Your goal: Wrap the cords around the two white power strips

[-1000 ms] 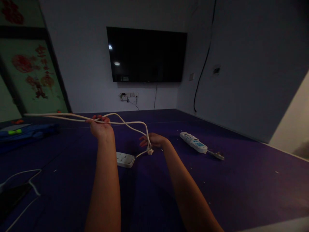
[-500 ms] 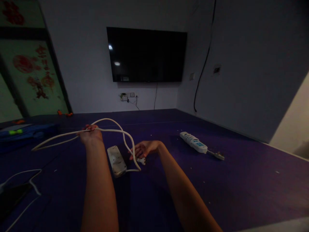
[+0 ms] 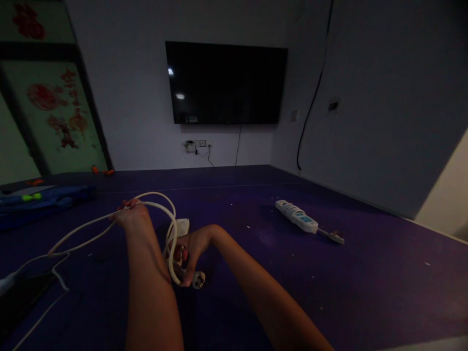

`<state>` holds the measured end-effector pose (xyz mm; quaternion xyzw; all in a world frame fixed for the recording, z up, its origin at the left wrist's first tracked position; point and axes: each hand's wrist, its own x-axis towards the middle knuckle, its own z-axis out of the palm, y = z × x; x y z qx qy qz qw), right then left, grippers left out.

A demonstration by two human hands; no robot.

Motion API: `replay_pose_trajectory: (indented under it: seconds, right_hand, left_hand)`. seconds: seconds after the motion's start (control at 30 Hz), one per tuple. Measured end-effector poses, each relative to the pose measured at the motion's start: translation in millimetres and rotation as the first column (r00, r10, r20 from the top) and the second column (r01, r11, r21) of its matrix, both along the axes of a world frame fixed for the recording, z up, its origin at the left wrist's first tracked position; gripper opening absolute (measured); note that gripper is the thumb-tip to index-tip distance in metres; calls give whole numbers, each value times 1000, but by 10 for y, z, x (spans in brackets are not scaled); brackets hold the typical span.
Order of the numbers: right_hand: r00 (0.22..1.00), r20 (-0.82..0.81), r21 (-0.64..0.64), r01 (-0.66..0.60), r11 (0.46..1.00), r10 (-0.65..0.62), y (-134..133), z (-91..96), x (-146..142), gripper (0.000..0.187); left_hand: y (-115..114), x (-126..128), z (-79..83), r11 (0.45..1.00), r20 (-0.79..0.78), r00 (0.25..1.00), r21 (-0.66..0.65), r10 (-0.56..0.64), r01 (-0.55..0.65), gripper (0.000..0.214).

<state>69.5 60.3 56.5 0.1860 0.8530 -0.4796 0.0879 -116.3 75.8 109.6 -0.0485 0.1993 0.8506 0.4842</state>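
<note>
My left hand is closed round a loop of white cable and holds it just above the dark purple floor. From that hand the cable trails left and down. My right hand is curled round the same cable close to its white plug, which hangs just below my fingers. The cable's white power strip lies on the floor between and behind my two hands, partly hidden by them.
A second white power strip with its cord wound round it and a loose plug lies to the right. A blue object sits far left. A dark flat thing with thin white cables lies near left. A wall TV hangs ahead.
Both hands have come nearer and lower, drawing the cable into a tighter loop. My right hand went from open beside the plug to closed on the cable. The power strip slid with them.
</note>
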Motion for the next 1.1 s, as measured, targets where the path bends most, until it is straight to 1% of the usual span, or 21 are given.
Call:
replay_pose_trajectory:
  seconds: [0.1,0.17,0.3,0.47,0.6,0.7,0.73,0.83,0.9,0.97,1.0,1.03,1.07,1.1]
  right_hand:
    - [999,31,-15,-35,999,36,-76,37,-42,55]
    - [998,45,-21,-38,999,38,-95,35,-64,50]
    - [996,70,26,-60,998,58,-96,10,-109,41]
    - [985,105,100,-144,984,134,-115,-52,-189,28]
    - [984,21,97,-176,980,175,-59,-115,-198,20]
    - [986,-72,117,-139,983,148,39,-101,-145,19]
    - [985,-100,100,-128,987,138,71,-75,-114,20]
    - [974,-204,-17,-108,994,102,146,56,39,25]
    - [953,-303,-56,-40,998,21,182,164,196,25]
    - [906,-405,-34,119,992,-122,224,258,384,23]
    - [862,-461,-32,224,974,-213,251,292,482,23]
    - [793,-522,-52,338,940,-314,283,316,578,23]
    - [707,-575,-92,444,891,-411,318,330,670,23]
    - [609,-613,-150,536,831,-504,355,336,756,24]
  left_hand:
    - [17,44,37,989,69,987,-27,149,-147,38]
    - [3,69,59,982,84,979,-35,187,-184,37]
    - [-53,84,88,978,70,976,-40,208,-205,37]
    - [-116,79,122,980,74,978,-48,194,-191,43]
    - [-145,83,139,980,70,978,-33,197,-195,43]
    - [-156,88,142,979,56,977,-12,204,-204,40]
    - [-157,90,142,979,52,978,-6,204,-204,39]
    - [-152,91,137,980,47,979,3,198,-198,38]
    - [-149,91,131,982,51,981,-4,187,-187,40]
    - [-150,93,129,984,56,982,-13,178,-178,42]
    - [-151,96,133,984,58,983,-16,177,-176,43]
    - [-151,102,139,984,59,982,-16,179,-179,43]
    - [-149,110,149,983,58,981,-14,186,-186,43]
    - [-143,120,161,981,55,979,-10,194,-194,42]
